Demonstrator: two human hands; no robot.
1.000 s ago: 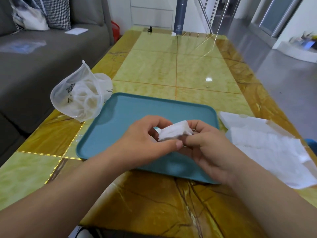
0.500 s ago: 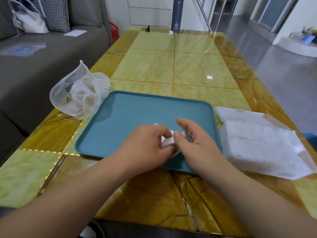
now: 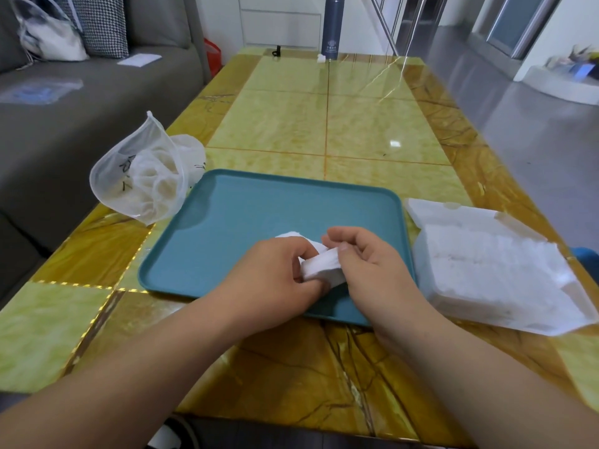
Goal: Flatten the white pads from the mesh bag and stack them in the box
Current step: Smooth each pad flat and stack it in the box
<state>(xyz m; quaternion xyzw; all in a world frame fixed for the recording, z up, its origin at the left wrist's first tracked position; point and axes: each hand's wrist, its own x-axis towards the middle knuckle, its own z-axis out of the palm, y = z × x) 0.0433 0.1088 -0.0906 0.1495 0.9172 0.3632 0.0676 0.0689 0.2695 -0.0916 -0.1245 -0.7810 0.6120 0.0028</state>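
One desk (image 3: 356, 124) carries one teal tray (image 3: 259, 215), one mesh bag (image 3: 142, 183) at its ten o'clock, one box (image 3: 423, 273) at its three o'clock and one dark bottle (image 3: 332, 27) at twelve. Two hands, the left hand (image 3: 272, 273) and the right hand (image 3: 372, 270), pinch one white pad (image 3: 322, 268); the pads stacked in the box cannot be counted

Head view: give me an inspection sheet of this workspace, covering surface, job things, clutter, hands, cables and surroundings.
Surface: glossy yellow-green table, teal tray on the near part.
Job's things: mesh bag left of tray, white pads inside; one pad held over tray; open box right of tray, white pads in it.
Clutter: dark bottle at far end.
Hands: left hand and right hand both pinch the pad.
Cables: nothing seen.
Surroundings: grey sofa on the left.
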